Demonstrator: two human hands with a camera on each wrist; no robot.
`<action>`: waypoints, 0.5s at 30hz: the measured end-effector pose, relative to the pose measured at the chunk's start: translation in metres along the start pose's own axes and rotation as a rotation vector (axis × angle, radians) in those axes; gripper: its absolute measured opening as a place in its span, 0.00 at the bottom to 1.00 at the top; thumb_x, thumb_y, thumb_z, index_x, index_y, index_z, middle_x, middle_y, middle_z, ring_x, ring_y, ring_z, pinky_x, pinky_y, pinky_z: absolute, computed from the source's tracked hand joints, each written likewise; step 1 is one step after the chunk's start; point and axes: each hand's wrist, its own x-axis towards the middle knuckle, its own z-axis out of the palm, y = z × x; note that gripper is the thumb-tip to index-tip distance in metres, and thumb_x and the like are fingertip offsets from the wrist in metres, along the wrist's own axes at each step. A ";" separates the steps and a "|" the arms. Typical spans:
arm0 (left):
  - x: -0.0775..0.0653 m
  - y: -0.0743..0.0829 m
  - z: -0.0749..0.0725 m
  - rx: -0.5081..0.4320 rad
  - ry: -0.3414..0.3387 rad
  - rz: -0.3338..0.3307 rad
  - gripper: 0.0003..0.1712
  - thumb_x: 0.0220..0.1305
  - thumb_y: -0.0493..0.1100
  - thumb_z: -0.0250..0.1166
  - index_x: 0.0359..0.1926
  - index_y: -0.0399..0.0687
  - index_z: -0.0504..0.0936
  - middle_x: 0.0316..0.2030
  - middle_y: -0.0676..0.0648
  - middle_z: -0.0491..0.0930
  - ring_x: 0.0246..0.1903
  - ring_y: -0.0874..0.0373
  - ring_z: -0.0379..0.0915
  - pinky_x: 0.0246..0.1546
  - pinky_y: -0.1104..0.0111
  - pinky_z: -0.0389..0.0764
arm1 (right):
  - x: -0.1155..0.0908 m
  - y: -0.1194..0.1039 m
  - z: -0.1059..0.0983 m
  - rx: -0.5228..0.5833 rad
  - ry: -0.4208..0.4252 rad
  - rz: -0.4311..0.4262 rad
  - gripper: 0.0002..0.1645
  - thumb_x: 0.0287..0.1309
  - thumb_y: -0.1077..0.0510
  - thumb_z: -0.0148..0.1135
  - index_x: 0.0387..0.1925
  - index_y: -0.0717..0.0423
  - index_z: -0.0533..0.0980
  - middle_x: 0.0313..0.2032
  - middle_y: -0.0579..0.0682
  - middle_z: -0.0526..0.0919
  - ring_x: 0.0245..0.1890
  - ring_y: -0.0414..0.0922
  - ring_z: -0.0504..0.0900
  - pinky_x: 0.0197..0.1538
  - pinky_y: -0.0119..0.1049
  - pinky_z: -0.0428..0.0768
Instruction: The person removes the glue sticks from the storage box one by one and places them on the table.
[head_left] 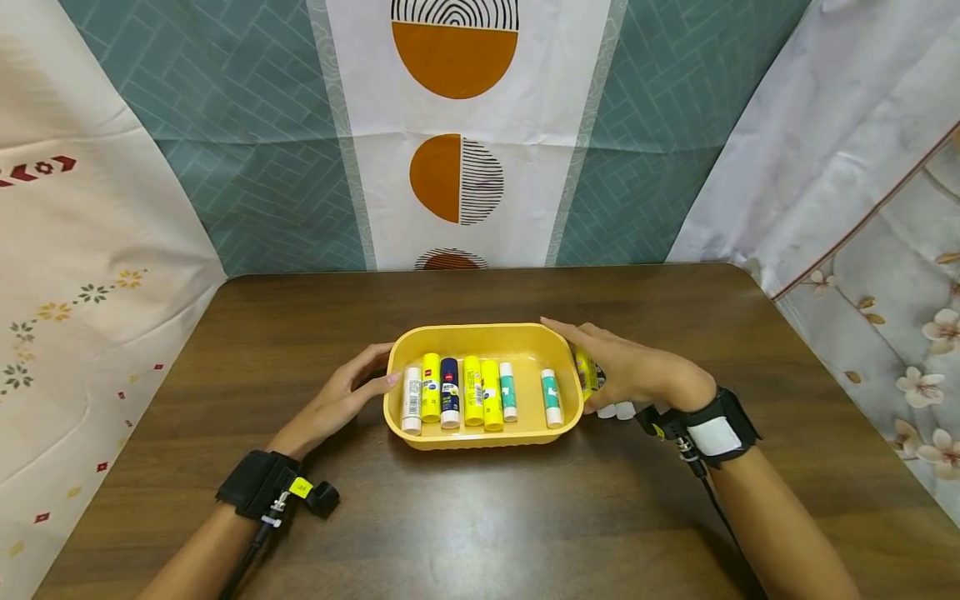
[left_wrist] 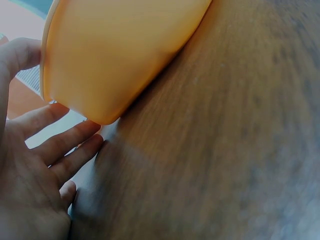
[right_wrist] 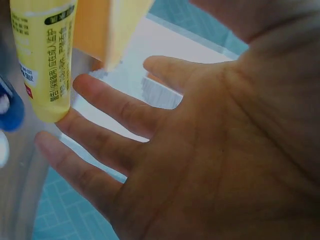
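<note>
In the head view a yellow plastic basket [head_left: 480, 336] lies in front of me with several glue sticks in it: a white one [head_left: 412, 400], a dark blue one [head_left: 449, 390], yellow ones [head_left: 472, 392] and teal-and-white ones [head_left: 551, 397]. My left hand [head_left: 347, 392] holds the basket's left end, thumb over the rim and fingers along the outside. At the right end is my right hand [head_left: 633, 367], its fingers straight and spread in the right wrist view. Close to those fingertips is a yellow glue stick [right_wrist: 47, 65] outside the basket; whether they touch is unclear.
White-capped sticks [head_left: 617, 411], partly hidden by my right hand, lie right of the basket. Everything rests on a brown wooden table [head_left: 465, 517]. Patterned cloth [head_left: 480, 167] hangs behind its far edge. Cables run from both wrist cameras.
</note>
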 end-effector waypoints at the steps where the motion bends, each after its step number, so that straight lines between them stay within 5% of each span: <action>1: 0.000 0.000 0.000 -0.003 -0.001 0.001 0.28 0.75 0.52 0.59 0.73 0.60 0.66 0.68 0.48 0.69 0.69 0.49 0.62 0.68 0.42 0.60 | 0.002 0.001 0.002 0.004 -0.007 0.002 0.75 0.45 0.64 0.82 0.81 0.32 0.42 0.72 0.57 0.58 0.65 0.57 0.66 0.59 0.57 0.77; 9: 0.000 0.000 0.003 -0.001 0.001 -0.008 0.29 0.75 0.53 0.59 0.73 0.62 0.66 0.69 0.49 0.69 0.70 0.49 0.61 0.69 0.42 0.60 | 0.007 0.003 0.017 -0.081 -0.005 0.084 0.81 0.39 0.61 0.86 0.80 0.26 0.38 0.75 0.58 0.59 0.69 0.67 0.58 0.63 0.70 0.67; 15: 0.001 -0.001 0.002 0.003 0.002 0.000 0.29 0.75 0.52 0.58 0.73 0.62 0.66 0.69 0.49 0.68 0.70 0.48 0.61 0.68 0.41 0.60 | 0.006 0.001 0.016 -0.122 0.009 0.054 0.82 0.40 0.62 0.85 0.80 0.30 0.35 0.76 0.56 0.58 0.74 0.62 0.54 0.73 0.64 0.46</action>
